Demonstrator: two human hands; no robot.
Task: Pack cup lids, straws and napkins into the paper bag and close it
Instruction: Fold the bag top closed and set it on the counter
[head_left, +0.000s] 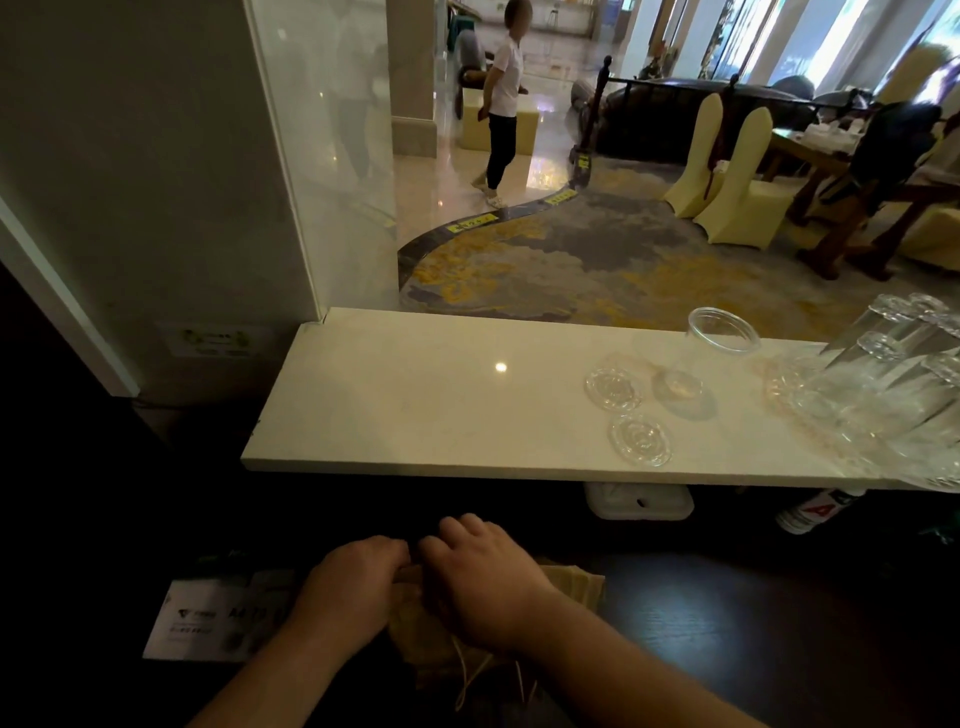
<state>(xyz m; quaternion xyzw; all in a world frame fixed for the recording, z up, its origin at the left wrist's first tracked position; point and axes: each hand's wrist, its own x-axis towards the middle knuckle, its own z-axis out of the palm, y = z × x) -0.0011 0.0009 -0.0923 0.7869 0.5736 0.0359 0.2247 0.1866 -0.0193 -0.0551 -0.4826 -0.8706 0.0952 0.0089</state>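
Note:
A brown paper bag lies flat on the dark lower counter, its string handles trailing toward me. My left hand and my right hand rest side by side on the bag, fingers curled over its far edge and pinching the paper. Two clear plastic cup lids lie on the pale marble ledge above. No straws or napkins show.
An upright clear plastic cup stands beside the lids. Several stacked clear cups lie at the ledge's right end. A white printed sheet sits left of the bag. A white box sits under the ledge. Beyond, a person walks across the lobby floor.

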